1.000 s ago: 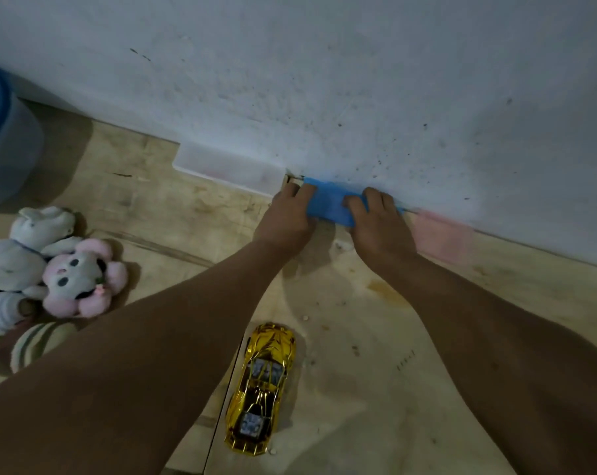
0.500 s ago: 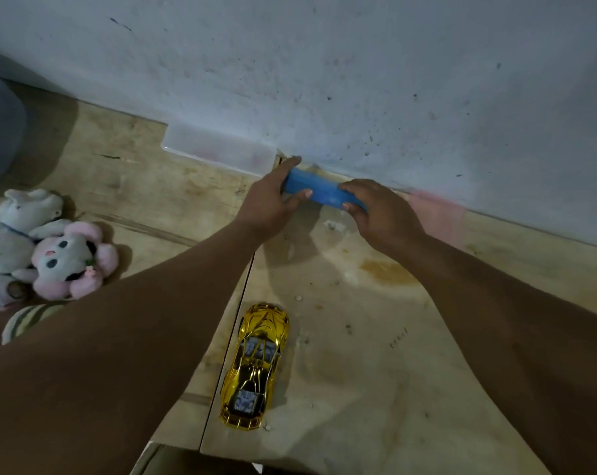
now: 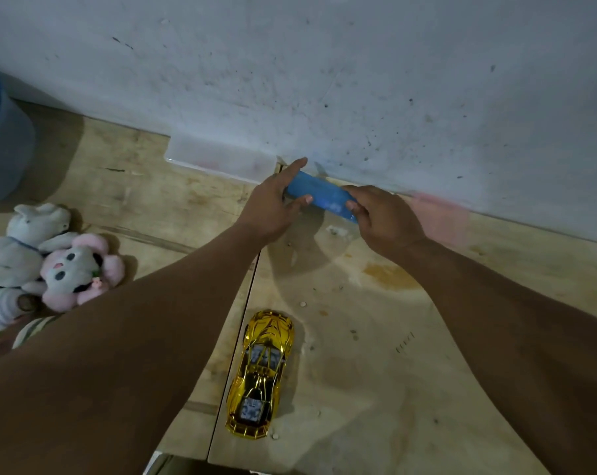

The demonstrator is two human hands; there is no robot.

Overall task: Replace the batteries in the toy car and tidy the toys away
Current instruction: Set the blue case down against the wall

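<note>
fingers of both hands point(image 3: 324, 214) clamp the blue pack point(image 3: 319, 195), now lifted off the wall.

A box point(image 3: 319, 194) was held between the left hand point(image 3: 273, 209) and the right hand point(image 3: 384, 219) at frame centre, below the wall point(image 3: 324, 80). A car point(image 3: 261, 373) was set lower centre on the floor point(image 3: 375, 371). Plush toys point(image 3: 47, 265) were heaped at the left edge, a bin point(image 3: 2, 145) above them.

One gold toy car point(image 3: 260, 375) at 6 o'clock; one blue box point(image 3: 319, 195) at 12 o'clock, between two hands; two plush rabbits at 9 o'clock, white point(image 3: 19, 241) and pink point(image 3: 77, 269).
</note>
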